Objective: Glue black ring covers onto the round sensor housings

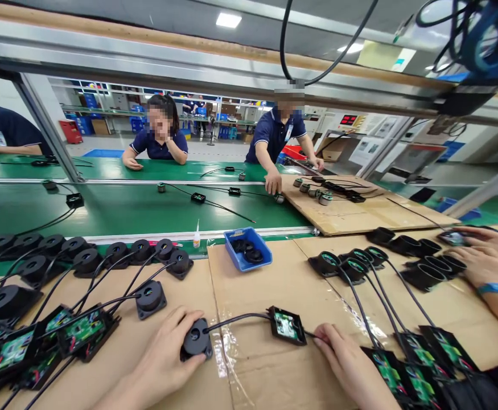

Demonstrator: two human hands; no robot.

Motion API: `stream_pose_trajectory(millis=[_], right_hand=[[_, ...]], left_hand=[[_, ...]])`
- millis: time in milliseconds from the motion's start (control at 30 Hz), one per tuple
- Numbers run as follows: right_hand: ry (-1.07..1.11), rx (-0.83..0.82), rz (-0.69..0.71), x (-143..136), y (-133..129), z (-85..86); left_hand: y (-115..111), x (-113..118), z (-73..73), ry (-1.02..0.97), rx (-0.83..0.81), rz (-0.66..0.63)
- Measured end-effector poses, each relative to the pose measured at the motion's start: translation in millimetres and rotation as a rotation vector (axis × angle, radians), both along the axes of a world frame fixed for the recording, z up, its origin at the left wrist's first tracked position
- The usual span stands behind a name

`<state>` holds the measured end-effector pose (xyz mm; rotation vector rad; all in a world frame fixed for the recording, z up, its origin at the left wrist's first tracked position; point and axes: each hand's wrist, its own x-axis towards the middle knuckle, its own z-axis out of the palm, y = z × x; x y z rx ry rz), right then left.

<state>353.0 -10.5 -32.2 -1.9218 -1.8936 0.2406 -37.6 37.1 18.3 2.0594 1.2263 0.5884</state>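
Note:
My left hand is closed around a black round sensor housing with a square flange, low over the cardboard. A black cable runs from that housing to a small open black box with a green circuit board. On the box's other side, my right hand pinches the thin black cable that comes out of it. A single finished-looking black housing sits just beyond my left hand.
Rows of black housings and boxed circuit boards lie at left. A blue bin holds black rings. Housings with green boards and black sleeves stand at right, near a co-worker's hands. Others sit beyond the green conveyor.

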Motion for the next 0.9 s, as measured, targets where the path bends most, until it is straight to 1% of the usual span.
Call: stream_pose_trajectory(millis=[100, 300, 433, 567, 700, 800, 900], right_hand=[[-0.004, 0.004, -0.005, 1, 23, 3.3], [-0.044, -0.055, 0.05, 0, 72, 7.2], [-0.08, -0.114, 0.076, -8, 95, 13.2], [-0.103, -0.172, 0.078, -14, 112, 20.0], [-0.076, -0.215, 0.09, -16, 133, 32.5], [-0.025, -0.216, 0.101, -21, 158, 43.5], [-0.008, -0.191, 0.064, -36, 188, 48.8]], left_hand=[[9, 3, -1.4, 0.04, 0.054, 0.053], [45, 8, -3.2, 0.054, 0.2, 0.123], [62, 4, -10.7, 0.049, 0.25, 0.148], [68, 0, -20.5, 0.068, 0.304, 0.176], [68, -1, -26.3, 0.07, 0.356, 0.195], [69, 1, -26.6, 0.068, 0.357, 0.202], [69, 1, -24.6, 0.071, 0.341, 0.213]])
